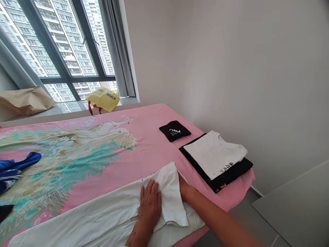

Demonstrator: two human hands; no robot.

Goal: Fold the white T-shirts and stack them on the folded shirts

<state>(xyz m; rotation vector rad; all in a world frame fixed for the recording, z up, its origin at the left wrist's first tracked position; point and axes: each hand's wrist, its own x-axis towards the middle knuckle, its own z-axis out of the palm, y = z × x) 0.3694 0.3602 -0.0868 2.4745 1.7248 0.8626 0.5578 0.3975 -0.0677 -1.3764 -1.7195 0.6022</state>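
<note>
A long white shirt (102, 212), partly folded over, lies along the front of the bed. My left hand (150, 201) rests flat on it, palm down with the fingers stretched out. A short sleeve-like flap with a stitched hem lies folded just right of those fingers. My right hand (183, 187) reaches in at the right edge of the shirt, and the cloth covers its fingers, so their grip is hidden. Small dark print shows near the shirt's far edge.
A pink bedsheet (151, 137) with a bird pattern covers the bed. On it lie a folded black item (175, 130) marked "CHINA", a folded white shirt (212, 154) on black clothes (239, 170), and blue clothing (23, 163). Bags (104, 97) stand on the windowsill.
</note>
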